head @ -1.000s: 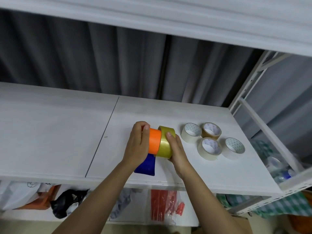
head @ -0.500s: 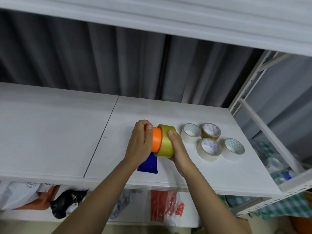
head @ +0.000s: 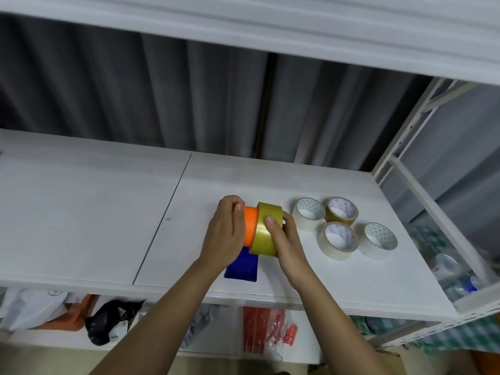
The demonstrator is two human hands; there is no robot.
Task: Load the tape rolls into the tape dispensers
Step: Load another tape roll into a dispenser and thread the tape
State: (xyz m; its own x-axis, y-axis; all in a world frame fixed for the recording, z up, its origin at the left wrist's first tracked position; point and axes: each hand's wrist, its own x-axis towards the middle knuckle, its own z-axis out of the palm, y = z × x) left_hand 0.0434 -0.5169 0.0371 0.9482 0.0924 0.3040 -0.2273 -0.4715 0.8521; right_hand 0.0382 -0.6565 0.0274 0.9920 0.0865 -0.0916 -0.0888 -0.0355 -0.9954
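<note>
The left hand [head: 224, 234] is grasping the orange plastic hub [head: 250, 226] of the blue tape dispenser [head: 242, 265], while the right hand [head: 284, 236] is grasping the yellowish tape roll [head: 266, 230] half-seated beside that grip, so it should be pushing straight, not tilted.

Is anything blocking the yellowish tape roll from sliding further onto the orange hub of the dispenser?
Nothing visible does. The yellowish translucent tape roll sits against the dispenser's orange plastic hub, gripped by the right hand; the left hand holds the hub's far side.
</note>
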